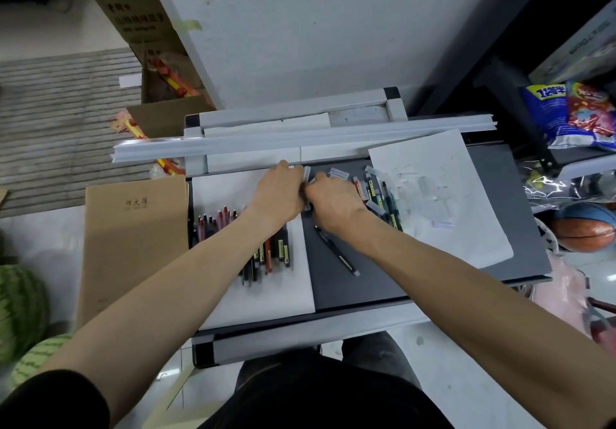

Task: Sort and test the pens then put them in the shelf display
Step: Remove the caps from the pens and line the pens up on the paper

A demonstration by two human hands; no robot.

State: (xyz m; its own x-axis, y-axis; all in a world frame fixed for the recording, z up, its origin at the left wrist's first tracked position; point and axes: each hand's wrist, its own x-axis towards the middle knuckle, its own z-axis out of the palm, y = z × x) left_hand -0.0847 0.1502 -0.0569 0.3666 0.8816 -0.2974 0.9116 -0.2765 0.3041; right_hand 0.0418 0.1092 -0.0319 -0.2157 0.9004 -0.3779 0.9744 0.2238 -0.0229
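My left hand (pixel 278 192) and my right hand (pixel 333 203) meet over the middle of the small grey table (pixel 366 292), and together they grip a pale grey pen (pixel 306 175) that stands out between them. A row of red and black pens (pixel 266 255) lies on a white sheet (pixel 266 292) under my left wrist. One black pen (pixel 336 253) lies alone on the dark table top. More pens and loose clear caps (pixel 373 192) lie to the right of my right hand, beside a scribbled test paper (pixel 443 202).
Long white shelf rails (pixel 300 138) lie across the table's far edge. A brown notebook (pixel 133 245) rests at the left, with watermelons (pixel 20 305) below it. Cardboard boxes (pixel 160 95) stand at the back left. Snack bags (pixel 573 112) and a ball (pixel 583 228) are at the right.
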